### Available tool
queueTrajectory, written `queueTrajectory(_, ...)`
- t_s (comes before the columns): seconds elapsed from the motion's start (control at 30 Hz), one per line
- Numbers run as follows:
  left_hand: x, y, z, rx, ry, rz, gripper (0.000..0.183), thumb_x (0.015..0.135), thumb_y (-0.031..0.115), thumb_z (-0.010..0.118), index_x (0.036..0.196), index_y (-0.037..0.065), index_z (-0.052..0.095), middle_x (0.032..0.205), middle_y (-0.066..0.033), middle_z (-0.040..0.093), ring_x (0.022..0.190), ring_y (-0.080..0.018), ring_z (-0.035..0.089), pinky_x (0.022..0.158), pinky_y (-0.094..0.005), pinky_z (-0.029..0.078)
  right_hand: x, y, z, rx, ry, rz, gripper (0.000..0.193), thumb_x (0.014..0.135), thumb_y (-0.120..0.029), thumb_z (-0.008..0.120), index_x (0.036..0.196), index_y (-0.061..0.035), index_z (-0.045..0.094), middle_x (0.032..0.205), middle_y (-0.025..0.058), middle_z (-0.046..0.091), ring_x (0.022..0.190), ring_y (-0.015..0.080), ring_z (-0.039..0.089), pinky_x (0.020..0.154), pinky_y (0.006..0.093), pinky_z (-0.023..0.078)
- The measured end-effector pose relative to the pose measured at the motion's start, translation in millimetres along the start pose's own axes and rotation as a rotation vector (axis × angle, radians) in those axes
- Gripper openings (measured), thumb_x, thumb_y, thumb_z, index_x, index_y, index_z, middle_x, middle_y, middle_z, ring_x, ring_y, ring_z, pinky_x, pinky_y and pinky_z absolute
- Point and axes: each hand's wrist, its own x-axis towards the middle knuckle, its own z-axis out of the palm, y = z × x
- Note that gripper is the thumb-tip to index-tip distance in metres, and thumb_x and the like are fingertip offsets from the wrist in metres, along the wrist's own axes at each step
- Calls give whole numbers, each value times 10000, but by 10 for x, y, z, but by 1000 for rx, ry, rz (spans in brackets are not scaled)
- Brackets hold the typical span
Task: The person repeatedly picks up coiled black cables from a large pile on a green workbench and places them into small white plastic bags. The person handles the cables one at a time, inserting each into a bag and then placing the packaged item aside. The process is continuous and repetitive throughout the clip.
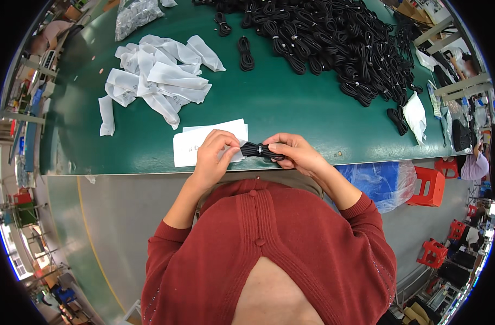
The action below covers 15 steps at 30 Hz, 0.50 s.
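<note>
In front of me at the table's near edge, a bundled black cable (260,149) lies level, tied round its middle. My right hand (297,154) grips its right end between thumb and fingers. My left hand (217,155) is closed in a pinch at the cable's left end, on the edge of a white bag (238,156); exactly how the bag and cable end meet is hidden by the fingers. Under and behind my left hand lies a small stack of flat white bags (185,149) with faint print.
Filled white bags (155,73) lie heaped at the left on the green table (215,103). A large pile of black cable bundles (323,40) covers the far right. A clear bag of small parts (136,17) sits at the far left. A red stool (428,187) stands beyond the right front edge.
</note>
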Motion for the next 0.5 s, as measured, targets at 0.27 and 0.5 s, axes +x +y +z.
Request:
queueTrajectory(0.27, 156, 111, -45, 148, 37, 117, 94, 809, 15, 699, 856, 49, 625, 963, -68, 648, 909, -231, 568, 770, -337, 450, 63, -77, 303, -734, 173, -715, 266, 890, -82, 688, 1153, -47, 664, 922, 41, 551, 739, 117, 530, 654, 267, 453)
queueTrajectory(0.5, 536, 135, -442, -368, 332, -175, 73, 943, 102, 641, 928, 31, 631, 906, 26, 582, 764, -65, 489, 648, -221, 387, 631, -504, 294, -758, 413, -1101, 301, 863, -32, 662, 1161, -32, 621, 1040, 94, 541, 734, 132, 560, 648, 259, 483)
